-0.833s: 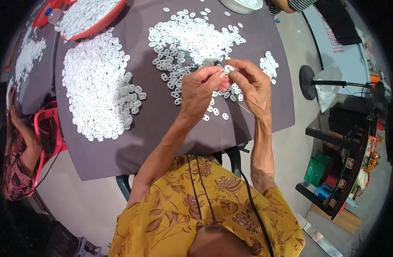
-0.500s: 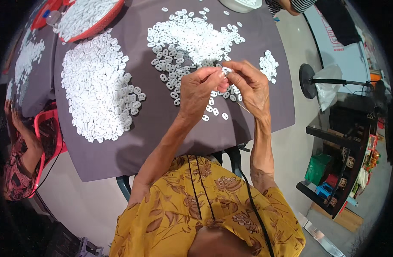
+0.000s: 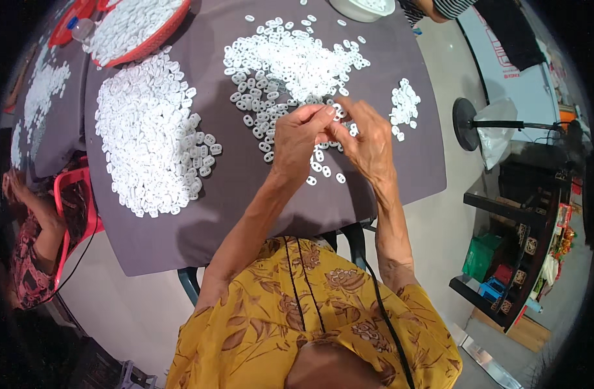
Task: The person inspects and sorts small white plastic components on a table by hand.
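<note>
Over the near edge of the middle pile, my left hand (image 3: pixel 299 137) pinches a small white oval plastic piece with two holes (image 3: pixel 338 112) between thumb and fingers. My right hand (image 3: pixel 369 141) is closed close beside it, its fingertips around the right side of that piece. Whether the right fingers grip anything else is hidden. More of the same white pieces (image 3: pixel 297 58) lie heaped just beyond both hands, with a few loose ones below the fingers.
A large pile of white pieces (image 3: pixel 144 136) covers the table's left, below a heaped red basket (image 3: pixel 161 42). Right of my hands lies a small group of pieces (image 3: pixel 405 102). A white bowl (image 3: pixel 361 9) stands at the far edge. Another person's arm (image 3: pixel 44 223) shows left.
My right hand has shifted slightly left and turned, and more pieces of the small right group show now. The thin pale stick seen under it is no longer visible. My left hand stays nearly still.
</note>
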`<state>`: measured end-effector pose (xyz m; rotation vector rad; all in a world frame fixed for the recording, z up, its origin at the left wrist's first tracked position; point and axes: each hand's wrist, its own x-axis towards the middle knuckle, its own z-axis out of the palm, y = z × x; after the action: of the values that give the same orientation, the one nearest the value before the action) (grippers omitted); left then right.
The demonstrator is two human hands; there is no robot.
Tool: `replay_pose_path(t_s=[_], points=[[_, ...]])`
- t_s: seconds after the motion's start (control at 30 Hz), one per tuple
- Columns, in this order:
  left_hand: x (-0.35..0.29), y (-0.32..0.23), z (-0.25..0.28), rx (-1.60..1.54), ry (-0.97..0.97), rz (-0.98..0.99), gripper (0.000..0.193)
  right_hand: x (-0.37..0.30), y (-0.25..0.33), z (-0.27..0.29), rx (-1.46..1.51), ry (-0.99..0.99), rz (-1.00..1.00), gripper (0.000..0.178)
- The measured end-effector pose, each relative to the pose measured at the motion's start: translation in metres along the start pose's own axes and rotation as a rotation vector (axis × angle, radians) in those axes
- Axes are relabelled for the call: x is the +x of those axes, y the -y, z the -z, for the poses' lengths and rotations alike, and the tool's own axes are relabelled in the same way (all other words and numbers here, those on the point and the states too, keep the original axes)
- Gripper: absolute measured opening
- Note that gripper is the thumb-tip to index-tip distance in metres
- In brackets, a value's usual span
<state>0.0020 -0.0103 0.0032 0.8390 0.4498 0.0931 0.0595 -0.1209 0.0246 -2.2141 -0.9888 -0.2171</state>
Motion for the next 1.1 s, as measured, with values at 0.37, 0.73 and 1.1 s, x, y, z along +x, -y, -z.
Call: replay_pose_path(t_s=[0.37, 0.73, 1.1], points=[[0.005, -0.004, 0.002, 0.123, 0.056, 0.034, 0.024, 0.000, 0.000, 0.009, 0.040, 0.093, -0.040, 0.025], [0.003, 0.005, 0.001, 0.179, -0.018, -0.030, 0.022, -0.001, 0.004, 0.008, 0.128, 0.136, -0.151, 0.026], [0.002, 0.007, -0.003, 0.005, -0.039, 0.014, 0.020, -0.006, -0.006, 0.004, 0.031, 0.066, 0.013, 0.026]])
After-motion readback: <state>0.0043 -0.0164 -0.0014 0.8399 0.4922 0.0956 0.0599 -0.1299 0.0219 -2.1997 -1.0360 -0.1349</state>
